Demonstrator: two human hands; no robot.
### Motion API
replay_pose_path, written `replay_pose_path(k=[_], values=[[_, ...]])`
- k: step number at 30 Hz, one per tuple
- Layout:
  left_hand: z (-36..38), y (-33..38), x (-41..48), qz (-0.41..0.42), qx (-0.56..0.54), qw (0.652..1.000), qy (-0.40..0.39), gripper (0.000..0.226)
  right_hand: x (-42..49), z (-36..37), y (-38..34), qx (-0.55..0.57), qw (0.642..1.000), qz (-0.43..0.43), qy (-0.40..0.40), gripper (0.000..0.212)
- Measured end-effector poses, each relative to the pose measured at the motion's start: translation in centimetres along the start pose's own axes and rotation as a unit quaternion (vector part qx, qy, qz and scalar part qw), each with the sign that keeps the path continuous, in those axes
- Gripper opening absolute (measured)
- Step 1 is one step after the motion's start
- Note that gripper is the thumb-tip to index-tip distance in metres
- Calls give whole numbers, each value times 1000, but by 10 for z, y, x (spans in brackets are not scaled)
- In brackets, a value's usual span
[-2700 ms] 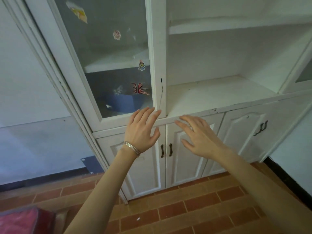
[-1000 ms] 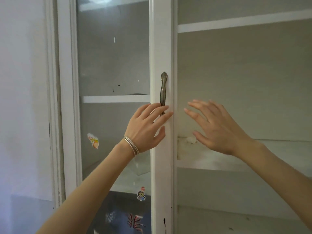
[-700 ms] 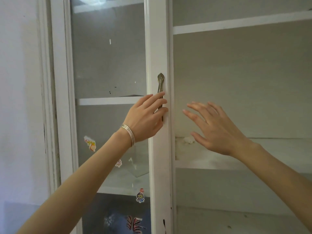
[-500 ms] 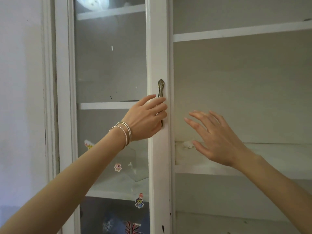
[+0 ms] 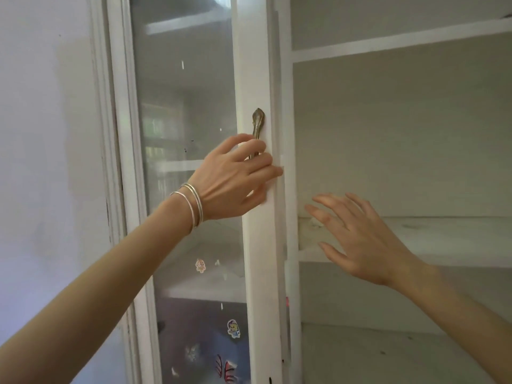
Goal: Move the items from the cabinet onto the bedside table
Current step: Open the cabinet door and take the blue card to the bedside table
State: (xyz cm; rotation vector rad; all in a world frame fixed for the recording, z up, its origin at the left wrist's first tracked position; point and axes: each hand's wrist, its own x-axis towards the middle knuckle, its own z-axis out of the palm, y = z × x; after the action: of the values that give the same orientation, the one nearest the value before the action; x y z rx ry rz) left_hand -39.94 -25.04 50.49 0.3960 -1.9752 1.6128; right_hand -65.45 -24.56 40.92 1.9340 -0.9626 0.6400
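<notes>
- At the cabinet [image 5: 401, 45] front, left bay: glass door [image 5: 182, 106], stickers [image 5: 233, 328] on the lower pane; a dark shape sits behind them, contents cannot tell.
- Door's handle [image 5: 258, 120]: long axis upright, near the door's right edge.
- Grip: left hand [image 5: 235, 178] curled round the handle; bracelets [image 5: 194, 206] on the wrist.
- Free: right hand [image 5: 360, 239] with fingers spread, holding nothing, before the open right bay's shelf [image 5: 457, 239].

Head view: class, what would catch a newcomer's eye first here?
At centre, the left hand, wearing silver bangles, curls its fingers round the brass handle of the glass door. Further right, the right hand hangs open before a white shelf. Low on the glass sit cartoon stickers.
</notes>
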Motion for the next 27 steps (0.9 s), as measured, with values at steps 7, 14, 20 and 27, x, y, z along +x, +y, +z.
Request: replay_pose_path(k=[7,14,20,27], values=[[-75,-12,-37,11,29,999,11,33,7,-41,-49,18,1000,-10,8,58],[-145,-29,-82,-32,26,999,-12,31,17,-91,-140,70,997,-8,38,56],[-190,-34,-117,-103,-27,994,-19,25,11,-132,-212,58,997,13,39,53],[-225,-54,-155,-90,-21,995,-33,25,17,-172,-253,32,999,1,15,54]])
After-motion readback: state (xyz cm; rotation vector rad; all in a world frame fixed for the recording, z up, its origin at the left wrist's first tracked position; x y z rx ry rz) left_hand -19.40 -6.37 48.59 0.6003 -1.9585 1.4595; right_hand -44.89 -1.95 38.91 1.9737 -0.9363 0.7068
